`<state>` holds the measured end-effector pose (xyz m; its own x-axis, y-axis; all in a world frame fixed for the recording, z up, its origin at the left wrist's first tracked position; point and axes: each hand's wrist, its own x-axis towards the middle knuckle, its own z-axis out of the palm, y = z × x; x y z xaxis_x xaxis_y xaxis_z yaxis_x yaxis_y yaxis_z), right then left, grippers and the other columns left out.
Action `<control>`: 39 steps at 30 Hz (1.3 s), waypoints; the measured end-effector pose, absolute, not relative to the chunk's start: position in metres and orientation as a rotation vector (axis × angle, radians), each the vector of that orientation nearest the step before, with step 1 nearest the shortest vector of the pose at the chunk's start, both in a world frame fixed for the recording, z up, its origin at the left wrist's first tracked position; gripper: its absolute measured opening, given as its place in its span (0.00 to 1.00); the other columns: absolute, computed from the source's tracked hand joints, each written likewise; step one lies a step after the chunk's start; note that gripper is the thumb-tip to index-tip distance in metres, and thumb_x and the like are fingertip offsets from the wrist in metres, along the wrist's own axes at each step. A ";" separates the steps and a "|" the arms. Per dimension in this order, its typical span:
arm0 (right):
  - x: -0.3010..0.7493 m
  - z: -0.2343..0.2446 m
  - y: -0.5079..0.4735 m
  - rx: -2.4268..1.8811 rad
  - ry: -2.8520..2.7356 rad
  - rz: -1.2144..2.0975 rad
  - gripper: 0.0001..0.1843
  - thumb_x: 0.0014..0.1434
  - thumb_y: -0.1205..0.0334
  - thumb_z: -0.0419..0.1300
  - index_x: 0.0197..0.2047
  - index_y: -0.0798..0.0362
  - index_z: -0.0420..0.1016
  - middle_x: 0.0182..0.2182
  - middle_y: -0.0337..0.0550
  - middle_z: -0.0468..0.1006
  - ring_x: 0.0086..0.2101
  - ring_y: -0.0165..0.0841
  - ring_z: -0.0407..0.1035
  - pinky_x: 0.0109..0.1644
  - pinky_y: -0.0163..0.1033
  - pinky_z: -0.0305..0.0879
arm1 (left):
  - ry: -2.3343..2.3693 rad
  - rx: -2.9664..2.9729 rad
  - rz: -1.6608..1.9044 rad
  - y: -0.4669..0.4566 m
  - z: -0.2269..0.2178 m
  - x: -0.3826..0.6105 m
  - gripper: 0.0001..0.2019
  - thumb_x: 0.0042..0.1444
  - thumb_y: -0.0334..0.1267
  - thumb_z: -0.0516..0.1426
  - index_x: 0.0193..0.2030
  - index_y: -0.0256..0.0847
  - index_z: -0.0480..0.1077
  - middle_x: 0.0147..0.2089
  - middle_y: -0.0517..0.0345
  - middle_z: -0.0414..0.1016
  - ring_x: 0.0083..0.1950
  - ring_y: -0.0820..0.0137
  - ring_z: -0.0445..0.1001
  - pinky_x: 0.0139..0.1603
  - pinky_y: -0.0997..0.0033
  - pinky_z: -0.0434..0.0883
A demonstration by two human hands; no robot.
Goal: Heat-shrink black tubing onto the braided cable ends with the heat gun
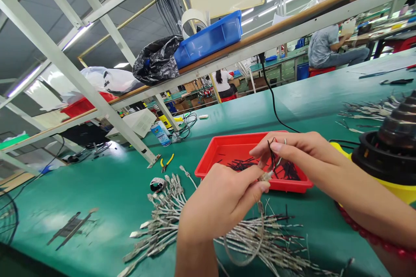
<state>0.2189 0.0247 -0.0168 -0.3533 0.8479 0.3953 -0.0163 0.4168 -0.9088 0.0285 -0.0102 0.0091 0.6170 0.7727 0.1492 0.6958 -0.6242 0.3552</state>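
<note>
My left hand (224, 194) pinches a grey cable (265, 176) near its end, between thumb and forefinger. My right hand (302, 149) is closed at the fingertips on a thin black tube (272, 153) beside the cable's fine loose wires; whether the tube is around a wire I cannot tell. Both hands are over the near side of a red tray (211, 149), which holds many short black tubes (242, 164). Under and around my left wrist lies a spread bundle of grey cables (162, 225), plugs to the left and stripped ends to the right.
Yellow-handled cutters (167, 162) and a small roll (157, 184) lie left of the tray. A yellow and black device (386, 147) stands close on the right. More cables (373, 110) lie behind it. Overhead, a shelf bears a blue bin (211, 37). Other people sit farther back.
</note>
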 end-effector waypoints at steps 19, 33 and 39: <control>0.208 -0.019 0.027 -0.305 -1.873 1.249 0.20 0.69 0.52 0.48 0.52 0.44 0.79 0.48 0.40 0.78 0.50 0.30 0.72 0.57 0.34 0.69 | 0.924 2.304 0.564 0.003 0.001 0.019 0.17 0.69 0.43 0.43 0.36 0.39 0.67 0.17 0.68 0.62 0.17 0.78 0.62 0.25 0.76 0.63; 0.208 -0.014 0.018 -0.509 -1.806 1.228 0.21 0.67 0.47 0.49 0.49 0.43 0.80 0.32 0.39 0.78 0.34 0.30 0.73 0.41 0.33 0.72 | 0.995 2.401 0.515 0.002 0.007 0.021 0.18 0.69 0.41 0.42 0.29 0.40 0.61 0.19 0.66 0.63 0.20 0.77 0.62 0.26 0.73 0.61; 0.207 -0.017 0.019 -0.517 -1.800 1.215 0.21 0.67 0.46 0.49 0.47 0.44 0.80 0.30 0.39 0.76 0.34 0.29 0.72 0.41 0.32 0.71 | 1.017 2.460 0.527 0.000 0.009 0.022 0.17 0.68 0.41 0.43 0.29 0.40 0.61 0.19 0.65 0.63 0.21 0.77 0.60 0.27 0.74 0.62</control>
